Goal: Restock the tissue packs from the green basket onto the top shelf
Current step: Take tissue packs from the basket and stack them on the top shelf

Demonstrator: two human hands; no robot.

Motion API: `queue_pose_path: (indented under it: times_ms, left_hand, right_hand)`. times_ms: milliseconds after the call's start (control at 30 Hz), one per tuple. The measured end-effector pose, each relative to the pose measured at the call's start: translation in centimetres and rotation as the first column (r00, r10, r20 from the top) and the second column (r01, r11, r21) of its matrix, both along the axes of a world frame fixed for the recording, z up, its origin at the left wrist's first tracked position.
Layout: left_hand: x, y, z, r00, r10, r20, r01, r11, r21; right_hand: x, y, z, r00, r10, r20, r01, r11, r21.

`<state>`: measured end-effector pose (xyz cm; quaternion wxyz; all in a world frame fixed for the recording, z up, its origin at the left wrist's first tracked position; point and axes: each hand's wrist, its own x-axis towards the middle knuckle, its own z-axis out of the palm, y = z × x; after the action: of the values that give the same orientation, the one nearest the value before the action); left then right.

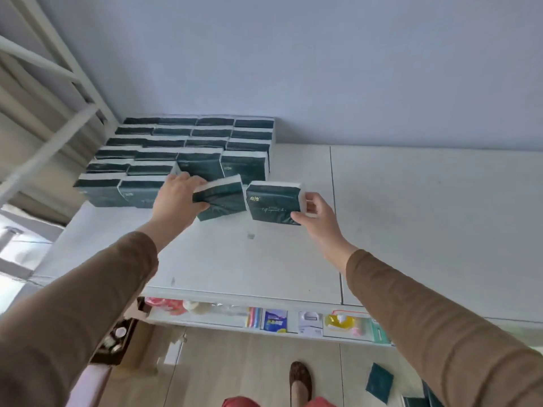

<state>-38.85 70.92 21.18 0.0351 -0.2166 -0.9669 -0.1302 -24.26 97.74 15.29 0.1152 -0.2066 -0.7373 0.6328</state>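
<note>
Dark green tissue packs are what we are carrying, one in each hand, up at the top shelf (pixel 411 215) in the middle of the frame. Our left hand (pixel 176 198) is gripping a tilted pack (pixel 223 199) by its left end, and our right hand (pixel 314 212) is pinching an upright pack (pixel 273 204) at its right edge. Both are sitting just in front of the stocked rows (pixel 182 154) that are filling the shelf's upper-left part against the wall.

We are judging the left pack as the risk: tilted as it is, it could catch the front row and topple its neighbours as we are pushing it in. The soft wrappers may also slip in a one-ended grip. One loose pack (pixel 379 383) is lying on the floor at lower right; the green basket is not showing.
</note>
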Motion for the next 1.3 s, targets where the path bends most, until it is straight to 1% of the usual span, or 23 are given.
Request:
queue_pose_path:
  times_ms: [100,267,333,433,500,567,633,733,800,867,967,1067,1167,1300]
  left_hand:
    - [-4.3,-0.8,0.0,0.998,-0.028,-0.053,0.027,0.999,-0.017]
    - [-9.8,-2.5,-0.4,0.987,-0.117,-0.109,0.102,0.985,-0.140]
    - [-11.2,-3.1,-0.9,0.982,-0.151,-0.108,0.131,0.976,-0.175]
    - [-12.6,-3.7,-1.6,0.970,-0.216,-0.116,0.188,0.959,-0.211]
    - [-13.2,-3.8,-2.0,0.959,-0.251,-0.128,0.221,0.952,-0.212]
    - [-13.6,-3.8,-2.1,0.953,-0.272,-0.132,0.242,0.948,-0.205]
    - [-13.8,-3.7,-2.0,0.945,-0.295,-0.142,0.260,0.940,-0.222]
    - [-13.1,-3.5,-1.8,0.930,-0.321,-0.179,0.268,0.925,-0.268]
    - [-12.0,-2.9,-1.9,0.916,-0.354,-0.189,0.305,0.920,-0.247]
    - [-10.2,-1.5,-1.8,0.891,-0.412,-0.190,0.374,0.904,-0.209]
    - [-6.4,2.2,-1.5,0.835,-0.520,-0.180,0.499,0.853,-0.150]
    - [-1.5,7.0,-1.5,0.771,-0.623,-0.134,0.618,0.782,-0.080]
    - [4.9,11.9,-2.4,0.689,-0.722,-0.064,0.722,0.691,-0.026]
    - [15.2,18.3,-3.7,0.577,-0.816,-0.014,0.816,0.578,-0.001]
  right_hand:
    - [-3.8,-1.3,-0.6,1.000,0.001,0.007,-0.001,0.999,0.053]
    - [-8.8,-4.2,-1.9,0.998,-0.049,0.044,0.042,0.989,0.145]
    - [-10.4,-5.7,-2.6,0.992,-0.114,0.057,0.103,0.981,0.162]
    - [-12.2,-7.9,-3.2,0.971,-0.233,0.059,0.223,0.965,0.141]
    - [-13.3,-8.9,-3.7,0.940,-0.339,0.040,0.329,0.931,0.155]
    - [-13.9,-9.4,-4.0,0.909,-0.414,0.044,0.401,0.900,0.172]
    - [-14.2,-9.5,-3.8,0.900,-0.430,0.073,0.413,0.895,0.170]
    - [-13.4,-8.9,-3.3,0.911,-0.389,0.135,0.360,0.911,0.200]
    - [-11.9,-8.4,-2.6,0.915,-0.369,0.165,0.324,0.913,0.247]
    - [-9.6,-7.8,-2.0,0.911,-0.372,0.180,0.304,0.898,0.318]
    - [-4.6,-6.5,-0.8,0.906,-0.386,0.173,0.281,0.855,0.436]
    - [2.0,-4.5,0.1,0.891,-0.423,0.168,0.271,0.790,0.550]
    - [10.1,-2.3,0.7,0.862,-0.473,0.182,0.251,0.711,0.657]
    - [22.2,1.0,0.6,0.814,-0.541,0.211,0.233,0.637,0.734]
